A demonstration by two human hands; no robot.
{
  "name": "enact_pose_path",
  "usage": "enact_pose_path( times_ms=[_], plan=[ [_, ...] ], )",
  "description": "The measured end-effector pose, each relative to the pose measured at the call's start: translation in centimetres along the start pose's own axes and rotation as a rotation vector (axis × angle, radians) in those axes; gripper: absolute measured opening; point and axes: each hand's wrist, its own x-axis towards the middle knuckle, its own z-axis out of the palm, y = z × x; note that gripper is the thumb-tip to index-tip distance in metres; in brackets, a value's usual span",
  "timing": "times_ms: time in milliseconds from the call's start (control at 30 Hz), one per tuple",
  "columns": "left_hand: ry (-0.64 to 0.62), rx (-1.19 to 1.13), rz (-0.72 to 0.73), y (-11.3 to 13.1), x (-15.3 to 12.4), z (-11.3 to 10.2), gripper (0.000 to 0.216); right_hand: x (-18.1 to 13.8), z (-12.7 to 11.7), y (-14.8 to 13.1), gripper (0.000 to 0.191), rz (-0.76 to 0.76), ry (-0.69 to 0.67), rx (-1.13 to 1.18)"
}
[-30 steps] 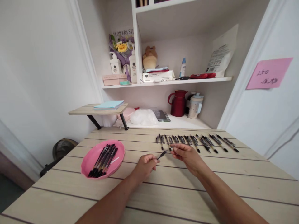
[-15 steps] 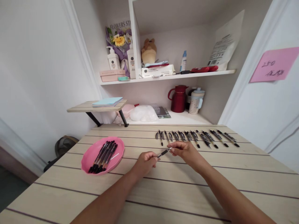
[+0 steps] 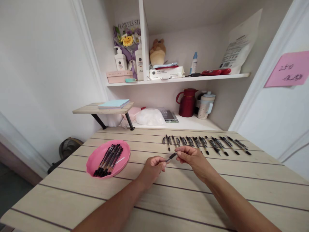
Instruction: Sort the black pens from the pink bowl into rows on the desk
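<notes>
Between my hands, just above the table, is a pen with a black grip section. My left hand pinches its clear barrel end. The fingers of my right hand close on the tip end and hide it. Beyond my right hand, several taken-apart pens with their black caps lie in a row across the table. To the left stands a pink scalloped plate that holds several capped black pens and a thin white stick.
The slatted wooden table runs up to a white shelf unit. A small raised stand with blue paper is at its back left. Behind the table are a red jug, a speckled cup and a plastic bag.
The whole view has shifted slightly, so things appear a little further right. Both hands stay on the same pen, with hardly any change in their hold.
</notes>
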Motion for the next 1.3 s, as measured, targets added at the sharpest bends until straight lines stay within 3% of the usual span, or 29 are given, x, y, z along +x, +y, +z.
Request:
enact_pose_path(
  times_ms=[400, 500, 767, 933, 1100, 1300],
  plan=[
    [0.19, 0.212, 0.339, -0.5, -0.1, -0.1, 0.021, -0.3, 0.9, 0.0, 0.029, -0.098, 0.079, -0.047],
    [0.134, 0.119, 0.223, -0.4, -0.2, 0.1, 0.023, -0.4, 0.9, -0.1, 0.028, -0.091, 0.058, -0.032],
    [-0.257, -0.328, -0.15, 0.0, -0.6, 0.1, 0.029, -0.6, 0.6, -0.4, 0.027, 0.021, 0.003, 0.124],
    [-0.37, -0.512, -0.33, 0.2, -0.9, 0.0, 0.025, -0.7, 0.7, -0.7, 0.026, 0.033, -0.056, 0.197],
    [-0.333, -0.481, -0.281, 0.1, -1.0, 0.3, 0.026, -0.5, 0.7, -0.6, 0.029, 0.037, 0.022, 0.148],
    [-0.108, -0.205, -0.049, -0.1, -0.9, 1.1, 0.028, -0.2, 0.8, 0.2, 0.03, -0.032, 0.12, 0.03]
  ],
)
